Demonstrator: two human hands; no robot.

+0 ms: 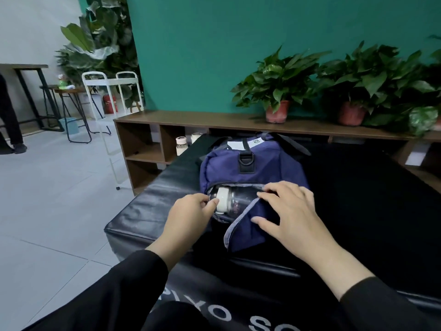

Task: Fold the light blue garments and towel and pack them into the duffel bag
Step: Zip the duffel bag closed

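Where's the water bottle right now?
In the head view, the clear bottle lies on its side in the open end pocket of the navy duffel bag, its white cap pinched by the left hand.

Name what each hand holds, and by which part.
The left hand pinches the clear bottle by its white cap. The right hand rests on the duffel bag's flap, holding nothing.

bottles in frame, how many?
3. One clear bottle with a white cap lies in the duffel bag opening; two capped bottles stand behind the mat. More may be hidden inside.
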